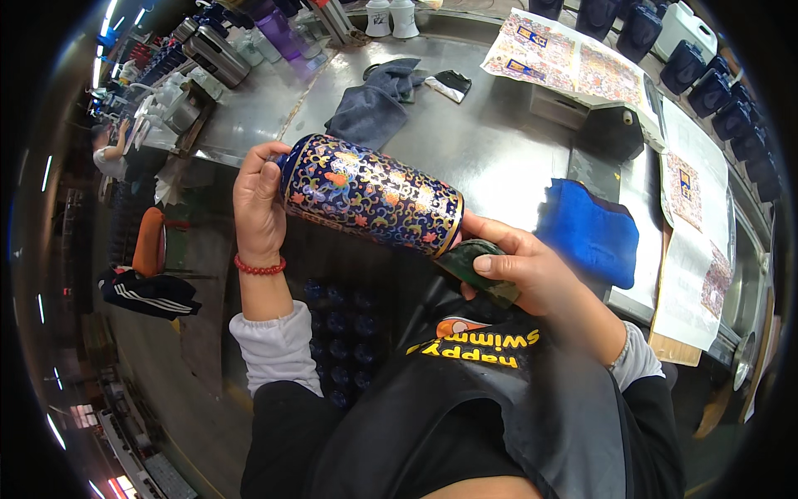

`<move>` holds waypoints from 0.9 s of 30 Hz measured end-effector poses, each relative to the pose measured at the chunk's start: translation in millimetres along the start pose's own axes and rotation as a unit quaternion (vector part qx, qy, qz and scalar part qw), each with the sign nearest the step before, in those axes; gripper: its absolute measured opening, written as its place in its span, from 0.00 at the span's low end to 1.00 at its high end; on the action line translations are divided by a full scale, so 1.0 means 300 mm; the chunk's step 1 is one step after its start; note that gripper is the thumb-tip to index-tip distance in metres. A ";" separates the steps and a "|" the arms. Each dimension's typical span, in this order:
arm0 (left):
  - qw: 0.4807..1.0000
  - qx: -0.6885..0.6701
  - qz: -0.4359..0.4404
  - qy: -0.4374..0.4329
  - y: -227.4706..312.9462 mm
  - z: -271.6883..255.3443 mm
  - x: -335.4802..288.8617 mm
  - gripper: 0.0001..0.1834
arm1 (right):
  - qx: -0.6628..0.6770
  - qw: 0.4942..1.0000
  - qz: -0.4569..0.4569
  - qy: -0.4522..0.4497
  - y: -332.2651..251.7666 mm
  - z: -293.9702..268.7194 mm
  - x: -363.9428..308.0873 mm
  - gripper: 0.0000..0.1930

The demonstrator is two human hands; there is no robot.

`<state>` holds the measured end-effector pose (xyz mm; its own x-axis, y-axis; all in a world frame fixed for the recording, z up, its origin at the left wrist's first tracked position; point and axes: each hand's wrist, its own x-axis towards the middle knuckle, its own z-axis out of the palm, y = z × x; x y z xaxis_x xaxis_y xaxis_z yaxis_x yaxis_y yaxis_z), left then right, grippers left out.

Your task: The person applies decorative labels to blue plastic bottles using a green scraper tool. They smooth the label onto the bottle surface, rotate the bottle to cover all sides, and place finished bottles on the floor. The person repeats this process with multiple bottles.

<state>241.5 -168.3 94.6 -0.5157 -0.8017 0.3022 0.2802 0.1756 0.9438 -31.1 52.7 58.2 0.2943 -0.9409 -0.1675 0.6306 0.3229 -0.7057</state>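
A dark blue ceramic bottle (pixel 370 195) with a colourful, gold-edged floral pattern lies tilted in the air in front of me, above the near table edge. My left hand (pixel 262 200) is closed around its narrow neck end, thumb towards me. At the wide base end, fingers of my right hand (pixel 528 266) touch the bottle. That same hand pinches a dark green flat piece (pixel 480 270) under its thumb, perhaps a scraper; its exact kind is unclear. To the right of this hand a folded bright blue cloth (pixel 588 233) rests on the metal table (pixel 490 154).
A grey-blue cloth (pixel 378 104) lies further back, beside a small black-and-white packet (pixel 449 85). Patterned decal sheets (pixel 573 58) cover the right side near a black block (pixel 613 133). Dark blue jars (pixel 711 91) line the far right; several more dark pieces (pixel 337 324) stand below.
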 end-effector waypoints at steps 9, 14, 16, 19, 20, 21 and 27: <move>0.998 -0.052 0.026 -0.002 0.012 0.176 0.083 0.24 | 0.066 0.997 -0.044 0.018 -0.015 -0.007 -0.048 0.35; 0.991 -0.019 -0.011 -0.135 0.019 0.431 0.264 0.22 | 0.139 0.985 -0.080 0.065 -0.029 -0.013 -0.227 0.36; 0.973 -0.078 -0.026 -0.215 -0.028 0.572 0.344 0.20 | 0.180 0.973 -0.105 0.099 -0.019 -0.006 -0.301 0.35; 0.937 -0.132 -0.117 -0.302 -0.148 0.783 0.437 0.17 | 0.231 0.951 -0.132 0.155 -0.012 -0.004 -0.391 0.34; 0.926 -0.117 -0.168 -0.319 -0.191 0.845 0.463 0.17 | 0.246 0.946 -0.140 0.158 -0.014 -0.005 -0.419 0.33; 0.914 -0.103 -0.201 -0.337 -0.235 0.900 0.475 0.19 | 0.265 0.939 -0.146 0.161 -0.014 -0.005 -0.443 0.32; 0.922 -0.115 -0.268 -0.256 -0.420 1.093 0.458 0.21 | 0.329 0.909 -0.174 0.186 -0.029 -0.024 -0.540 0.28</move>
<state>-130.1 -113.1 61.2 -0.9276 -0.3538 -0.1198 0.0086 -0.3407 0.9401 -89.6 201.5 86.5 -0.1915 -0.9278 -0.3203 0.9683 -0.1252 -0.2163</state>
